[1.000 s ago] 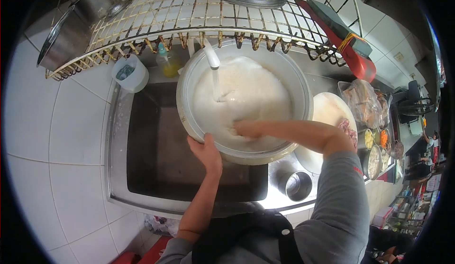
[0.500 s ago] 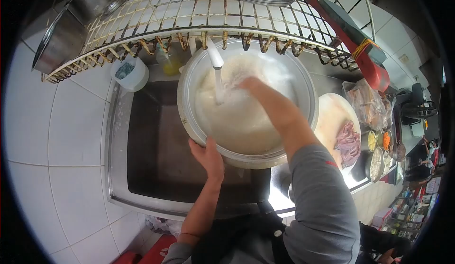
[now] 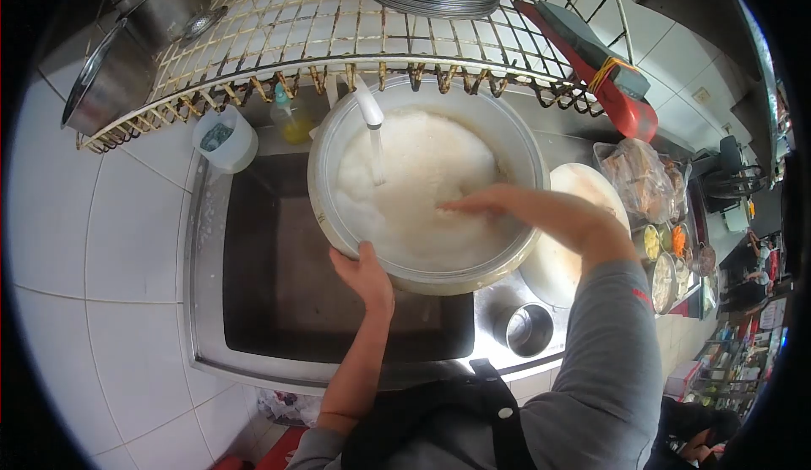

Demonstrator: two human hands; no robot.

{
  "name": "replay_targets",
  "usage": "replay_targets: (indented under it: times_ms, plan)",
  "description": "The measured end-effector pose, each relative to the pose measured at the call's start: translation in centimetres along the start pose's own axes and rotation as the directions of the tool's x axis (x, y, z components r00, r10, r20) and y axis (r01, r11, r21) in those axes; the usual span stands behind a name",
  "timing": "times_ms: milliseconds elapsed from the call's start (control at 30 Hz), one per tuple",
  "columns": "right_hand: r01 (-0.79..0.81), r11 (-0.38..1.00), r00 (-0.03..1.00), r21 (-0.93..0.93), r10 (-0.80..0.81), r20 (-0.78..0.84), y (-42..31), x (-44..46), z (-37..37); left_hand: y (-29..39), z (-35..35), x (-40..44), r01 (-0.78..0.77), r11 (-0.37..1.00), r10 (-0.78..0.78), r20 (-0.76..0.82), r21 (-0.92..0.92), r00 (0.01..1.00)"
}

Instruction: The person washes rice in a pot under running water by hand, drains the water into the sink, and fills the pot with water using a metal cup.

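A large round metal pot (image 3: pixel 323 221) rests over the sink's right part, full of cloudy whitish liquid (image 3: pixel 410 166) with pale foam. Water runs into it from a white faucet (image 3: pixel 368 103). My left hand (image 3: pixel 365 277) grips the pot's near-left rim, thumb on the edge and fingers against the outside wall. Inside the pot, my right hand (image 3: pixel 481 202) reaches in from the right with its fingers stretched out at the liquid's surface. The fingertips are partly hidden in the foam, and I see nothing held in them.
The dark sink basin (image 3: pixel 270 259) lies left of the pot. A rusty wire rack (image 3: pixel 279 43) hangs above. Beside the pot are a round white board (image 3: pixel 541 267), a steel cup (image 3: pixel 530 330) and a bagged item (image 3: pixel 638 179). A white container (image 3: pixel 226 141) and soap bottle (image 3: pixel 291 119) stand behind.
My right hand has moved from the pot's upper middle down toward its right side. My left hand stays on the rim. The view has shifted, and the steel cup now shows fully.
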State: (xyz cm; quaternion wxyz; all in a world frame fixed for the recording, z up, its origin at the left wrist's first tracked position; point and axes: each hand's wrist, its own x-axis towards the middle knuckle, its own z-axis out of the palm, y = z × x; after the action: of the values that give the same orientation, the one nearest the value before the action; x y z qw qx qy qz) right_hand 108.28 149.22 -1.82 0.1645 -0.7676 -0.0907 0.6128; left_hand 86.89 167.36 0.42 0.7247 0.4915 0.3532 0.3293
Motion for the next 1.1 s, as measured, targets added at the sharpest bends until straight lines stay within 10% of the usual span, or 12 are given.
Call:
replay_targets:
  times_ms: [200, 267, 367, 533, 633, 733, 767, 800, 833, 900, 1000, 1100]
  plan:
    - [0.188, 0.897, 0.979, 0.401, -0.139, -0.149, -8.8, 1.3, 8.6, -0.6, -0.2, 0.1, -0.015, 1.000, 0.015, -0.011, -0.019, 1.000]
    - [0.452, 0.490, 0.825, 0.745, -0.547, -0.140, -10.5, 4.1, 8.0, -0.6, -0.2, 0.3, -0.028, 0.999, 0.027, -0.015, -0.023, 1.000]
    - [0.547, 0.277, 0.771, 0.790, -0.534, -0.347, -12.5, 7.3, 4.3, -0.3, -0.2, 0.3, -0.051, 0.999, 0.051, -0.007, -0.013, 0.999]
    - [0.648, 0.579, 0.721, 0.495, -0.254, -0.645, -11.7, 14.5, -5.0, -0.8, -0.5, 0.4, -0.048, 0.999, 0.047, 0.051, 0.025, 0.998]
    - [0.577, 0.753, 0.354, -0.316, -0.579, -0.734, -10.9, 15.7, -8.0, -0.2, 0.2, -0.1, -0.023, 0.999, 0.023, -0.001, 0.029, 1.000]
    - [0.657, 0.651, 0.288, -0.380, -0.683, -0.671, -8.2, 16.3, -9.5, -0.3, 0.1, 0.1, -0.016, 1.000, 0.015, 0.013, 0.023, 1.000]
    - [0.307, 0.640, 0.266, -0.704, -0.768, -0.582, -6.3, 18.1, -9.5, -0.4, 0.1, 0.1, -0.015, 1.000, 0.014, 0.013, 0.024, 1.000]
    - [-0.103, 0.469, 0.295, -0.877, -0.828, -0.477, -5.1, 19.2, -9.1, -0.5, 0.1, 0.2, -0.027, 1.000, 0.026, 0.025, 0.013, 0.999]
    - [-0.102, 0.469, 0.296, -0.877, -0.828, -0.477, -5.2, 16.7, -7.9, -0.6, 0.0, 0.3, -0.038, 0.999, 0.038, 0.037, 0.001, 0.999]
    - [0.264, 0.840, 0.649, -0.474, -0.518, -0.558, -5.9, 9.1, -4.5, -0.5, 0.0, 0.2, -0.036, 0.999, 0.037, 0.039, -0.022, 0.999]
    - [0.466, 0.834, 0.774, -0.296, -0.546, -0.320, -1.9, 8.0, -3.0, 0.0, 0.3, -0.2, -0.030, 0.999, 0.032, 0.044, -0.044, 0.999]
    - [0.375, 0.779, 0.805, -0.502, -0.543, -0.241, -2.1, 0.3, 1.2, 0.0, 0.3, -0.2, -0.028, 0.999, 0.029, 0.033, -0.030, 0.999]
